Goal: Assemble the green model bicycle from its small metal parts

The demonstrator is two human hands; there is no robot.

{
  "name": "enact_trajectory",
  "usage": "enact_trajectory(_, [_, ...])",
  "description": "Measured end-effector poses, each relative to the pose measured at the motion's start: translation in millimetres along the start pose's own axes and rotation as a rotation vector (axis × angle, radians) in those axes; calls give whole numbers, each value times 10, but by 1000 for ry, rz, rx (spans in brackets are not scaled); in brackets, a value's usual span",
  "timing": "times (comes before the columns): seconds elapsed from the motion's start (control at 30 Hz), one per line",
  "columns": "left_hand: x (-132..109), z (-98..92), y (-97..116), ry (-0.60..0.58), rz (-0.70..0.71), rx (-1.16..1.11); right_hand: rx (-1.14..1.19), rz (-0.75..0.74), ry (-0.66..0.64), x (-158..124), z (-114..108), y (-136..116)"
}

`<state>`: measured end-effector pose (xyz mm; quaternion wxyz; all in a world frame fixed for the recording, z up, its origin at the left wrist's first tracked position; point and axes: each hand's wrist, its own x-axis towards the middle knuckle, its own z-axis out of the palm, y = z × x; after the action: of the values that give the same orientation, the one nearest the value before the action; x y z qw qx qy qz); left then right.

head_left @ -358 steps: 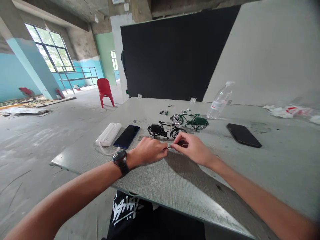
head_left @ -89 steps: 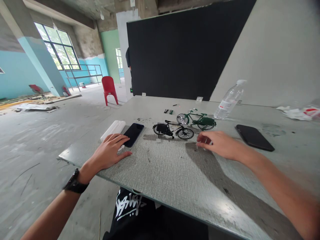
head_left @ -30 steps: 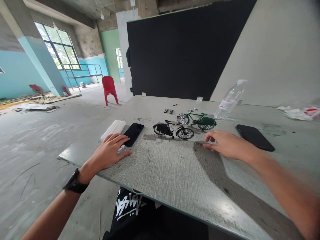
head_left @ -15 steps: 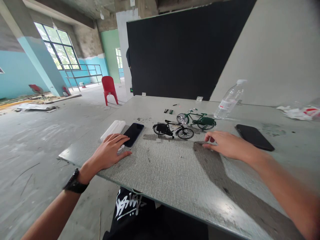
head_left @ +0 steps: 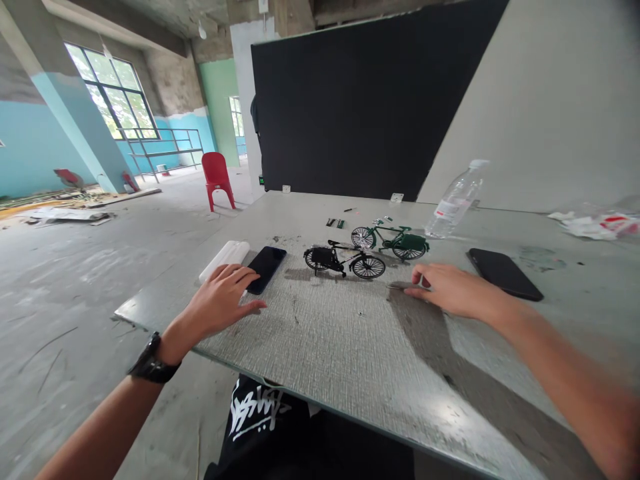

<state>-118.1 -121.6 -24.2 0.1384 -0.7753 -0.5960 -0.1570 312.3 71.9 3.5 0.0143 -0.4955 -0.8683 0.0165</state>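
Observation:
My left hand rests palm down with fingers spread, its fingertips at the lower left edge of a dark phone. Beside that phone lies a white case. A black model bicycle stands at the middle of the table, and a green model bicycle stands just behind it. Right of them, my right hand is low over the tabletop, fingers curled and thumb apart from them, holding nothing visible. A small thin piece lies by its thumb tip.
A clear plastic bottle stands behind my right hand. A black phone lies to the right, with crumpled plastic beyond. Small parts lie behind the bicycles. A black panel rises along the table's back.
The whole view has shifted slightly. Both hands hold nearly the same places and poses; the bicycles and phones have not moved on the table.

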Motion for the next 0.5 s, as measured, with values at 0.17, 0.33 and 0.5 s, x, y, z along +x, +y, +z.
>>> enact_trajectory(0.17, [66, -42, 383, -23, 142, -107, -9, -11, -78, -7, -45, -135])
enact_trajectory(0.33, [230, -95, 741, -73, 327, -181, 1, -62, -64, 26, 7, -129])
enact_trajectory(0.5, [522, -102, 954, -66, 502, -122, 77, -99, -11, 40, 87, -22])
